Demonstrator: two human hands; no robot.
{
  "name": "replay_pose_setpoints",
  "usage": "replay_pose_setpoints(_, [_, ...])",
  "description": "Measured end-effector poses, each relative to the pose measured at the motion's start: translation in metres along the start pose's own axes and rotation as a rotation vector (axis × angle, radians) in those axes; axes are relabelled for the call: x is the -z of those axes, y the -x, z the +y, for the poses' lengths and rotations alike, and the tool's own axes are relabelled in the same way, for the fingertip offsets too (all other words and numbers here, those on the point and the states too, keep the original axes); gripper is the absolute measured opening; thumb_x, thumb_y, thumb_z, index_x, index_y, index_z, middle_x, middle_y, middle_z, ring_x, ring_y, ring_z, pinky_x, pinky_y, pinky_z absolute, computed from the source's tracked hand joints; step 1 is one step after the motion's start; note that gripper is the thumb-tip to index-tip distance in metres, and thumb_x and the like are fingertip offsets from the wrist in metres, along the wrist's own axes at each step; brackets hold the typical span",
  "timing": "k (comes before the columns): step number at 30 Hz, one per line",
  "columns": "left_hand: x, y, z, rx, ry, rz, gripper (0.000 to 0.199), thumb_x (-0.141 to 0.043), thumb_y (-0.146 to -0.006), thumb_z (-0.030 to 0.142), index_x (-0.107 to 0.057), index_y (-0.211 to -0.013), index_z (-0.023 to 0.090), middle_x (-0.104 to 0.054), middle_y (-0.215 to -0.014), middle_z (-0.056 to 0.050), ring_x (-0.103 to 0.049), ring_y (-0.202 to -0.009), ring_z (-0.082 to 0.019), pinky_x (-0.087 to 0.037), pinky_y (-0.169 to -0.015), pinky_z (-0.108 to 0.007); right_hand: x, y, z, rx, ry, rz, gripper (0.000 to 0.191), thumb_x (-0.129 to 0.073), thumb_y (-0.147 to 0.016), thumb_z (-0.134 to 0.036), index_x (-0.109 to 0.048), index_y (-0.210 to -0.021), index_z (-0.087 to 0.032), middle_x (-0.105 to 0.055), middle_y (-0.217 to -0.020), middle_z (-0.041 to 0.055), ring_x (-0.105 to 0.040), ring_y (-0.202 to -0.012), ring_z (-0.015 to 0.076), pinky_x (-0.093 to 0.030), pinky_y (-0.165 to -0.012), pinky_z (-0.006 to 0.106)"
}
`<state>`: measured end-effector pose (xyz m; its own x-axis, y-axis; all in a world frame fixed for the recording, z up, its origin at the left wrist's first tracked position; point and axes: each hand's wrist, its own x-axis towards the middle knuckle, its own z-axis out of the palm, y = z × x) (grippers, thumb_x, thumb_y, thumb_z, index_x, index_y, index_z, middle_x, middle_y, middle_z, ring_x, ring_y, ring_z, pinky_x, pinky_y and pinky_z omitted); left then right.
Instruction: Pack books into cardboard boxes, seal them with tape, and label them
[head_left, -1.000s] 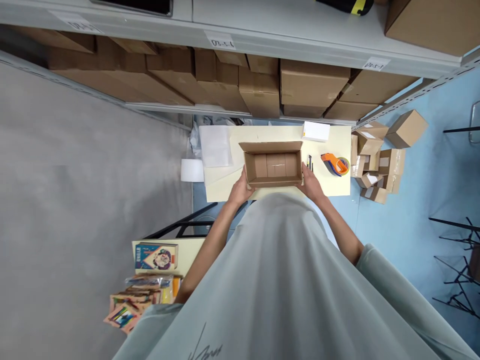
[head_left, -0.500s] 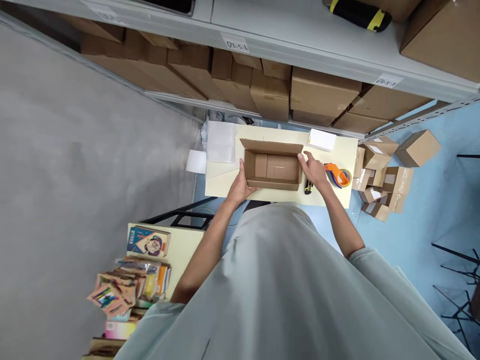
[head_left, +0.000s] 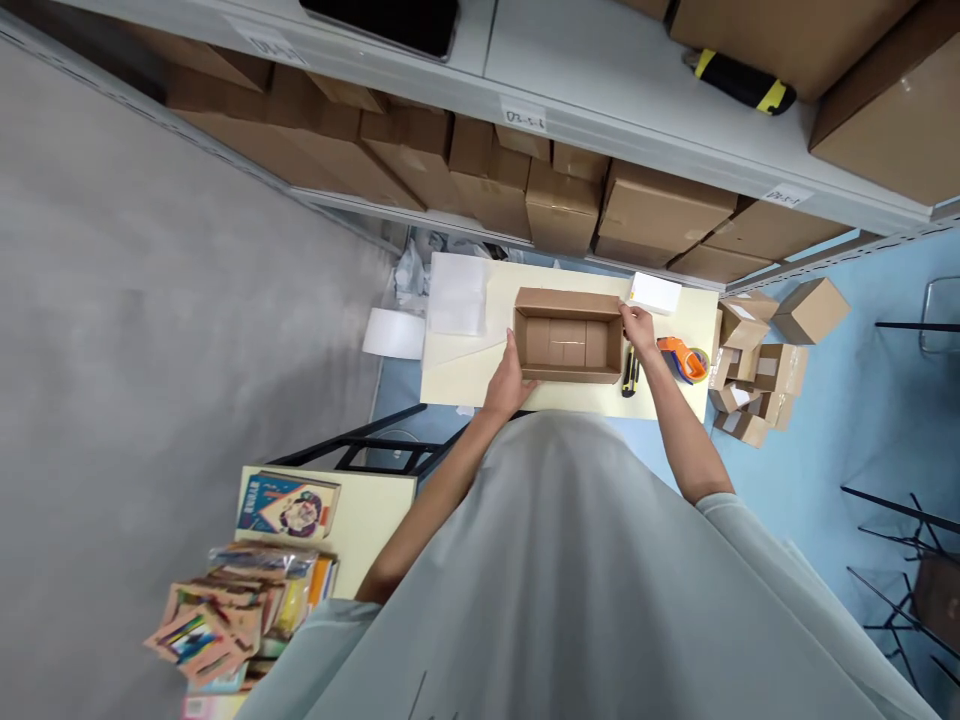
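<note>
An open brown cardboard box (head_left: 568,375) stands on the pale yellow table (head_left: 465,375), its bare inside facing up. At its left side and front corner, my left hand (head_left: 508,383) holds it, thumb along the side wall. The fingers of my right hand (head_left: 637,328) pinch the box's upper right corner. Just below my right hand lies a black and yellow cutter (head_left: 630,373). Right of that is an orange tape dispenser (head_left: 684,360). A small white box (head_left: 655,293) sits behind my right hand.
A shelf (head_left: 555,110) with cardboard boxes runs across beyond the table. White sheets (head_left: 457,294) lie at the table's left. Small cartons (head_left: 780,368) are piled at the right. Books (head_left: 289,506) are stacked on a side table at the lower left, with a grey wall beside it.
My right hand has closed on the box's upper right corner, where its fingers were looser before. The box's far flap stands differently. The whole view has shifted slightly.
</note>
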<state>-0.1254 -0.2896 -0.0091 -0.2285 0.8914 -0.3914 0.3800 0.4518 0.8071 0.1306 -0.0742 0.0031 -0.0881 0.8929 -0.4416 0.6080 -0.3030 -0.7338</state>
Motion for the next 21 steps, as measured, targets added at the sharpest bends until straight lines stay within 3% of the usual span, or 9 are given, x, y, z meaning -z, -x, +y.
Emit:
replay_pose_setpoints(4, [0.028, 0.006, -0.007, -0.084, -0.033, -0.125, 0.133, -0.095, -0.08, 0.052, -0.016, -0.182, 0.018, -0.017, -0.188, -0.023, -0.015, -0.176, -0.04, -0.027, -0.141, -0.054, 0.018, 0.02, -0.021, -0.073, 0.062, 0.214, 0.058, -0.069, -0.096, -0.069, -0.073, -0.11, -0.013, -0.059, -0.063, -0.0024, -0.059, -0.064, 0.0221, -0.052, -0.072, 0.035])
replay_pose_setpoints(7, [0.067, 0.0, -0.022, -0.101, -0.042, -0.112, 0.101, -0.081, -0.093, 0.062, -0.039, -0.174, 0.017, -0.029, -0.185, -0.022, -0.024, -0.175, -0.037, -0.028, -0.141, -0.052, 0.026, 0.044, -0.055, 0.08, 0.106, 0.39, 0.054, -0.068, -0.099, -0.064, -0.069, -0.121, -0.015, -0.055, -0.064, -0.0065, -0.058, -0.063, 0.0198, -0.05, -0.071, 0.033])
replay_pose_setpoints(9, [0.1, -0.013, -0.039, -0.089, -0.049, -0.025, 0.079, -0.071, -0.101, 0.06, -0.052, -0.166, 0.019, -0.04, -0.181, -0.021, -0.036, -0.171, -0.035, -0.033, -0.139, -0.051, 0.014, 0.062, -0.087, 0.209, 0.083, 0.429, 0.048, -0.062, -0.103, -0.063, -0.068, -0.118, -0.018, -0.055, -0.066, -0.0065, -0.056, -0.063, 0.0179, -0.049, -0.07, 0.031])
replay_pose_setpoints(12, [0.149, -0.051, -0.066, -0.008, -0.035, 0.142, 0.058, -0.067, -0.104, 0.049, -0.063, -0.154, 0.019, -0.058, -0.167, -0.02, -0.055, -0.157, -0.034, -0.049, -0.128, -0.048, -0.039, 0.078, -0.141, 0.339, 0.001, 0.303, 0.039, -0.057, -0.106, -0.058, -0.069, -0.11, -0.021, -0.068, -0.084, -0.0004, -0.063, -0.074, 0.0165, -0.053, -0.073, 0.029])
replay_pose_setpoints(15, [0.187, -0.101, -0.086, 0.132, -0.015, 0.264, 0.049, -0.065, -0.102, 0.035, -0.066, -0.148, 0.017, -0.069, -0.153, -0.02, -0.071, -0.135, -0.031, -0.058, -0.114, -0.045, -0.122, 0.07, -0.185, 0.317, -0.058, -0.045, 0.032, -0.056, -0.107, -0.049, -0.071, -0.115, -0.022, -0.077, -0.097, 0.003, -0.073, -0.085, 0.0171, -0.059, -0.083, 0.03])
replay_pose_setpoints(17, [0.201, -0.133, -0.093, 0.211, -0.048, 0.263, 0.048, -0.066, -0.1, 0.029, -0.066, -0.146, 0.015, -0.072, -0.147, -0.02, -0.074, -0.128, -0.03, -0.057, -0.114, -0.045, -0.18, 0.051, -0.202, 0.23, 0.018, -0.232, 0.027, -0.063, -0.105, -0.042, -0.072, -0.118, -0.021, -0.08, -0.108, 0.0058, -0.077, -0.098, 0.0193, -0.06, -0.095, 0.032])
replay_pose_setpoints(21, [0.205, -0.178, -0.099, 0.294, -0.1, 0.203, 0.048, -0.073, -0.091, 0.027, -0.071, -0.137, 0.011, -0.077, -0.13, -0.021, -0.075, -0.123, -0.033, -0.054, -0.115, -0.044, -0.267, -0.001, -0.21, -0.051, 0.387, -0.329, 0.017, -0.069, -0.101, -0.03, -0.073, -0.111, -0.017, -0.081, -0.118, 0.0148, -0.076, -0.12, 0.0299, -0.057, -0.109, 0.038])
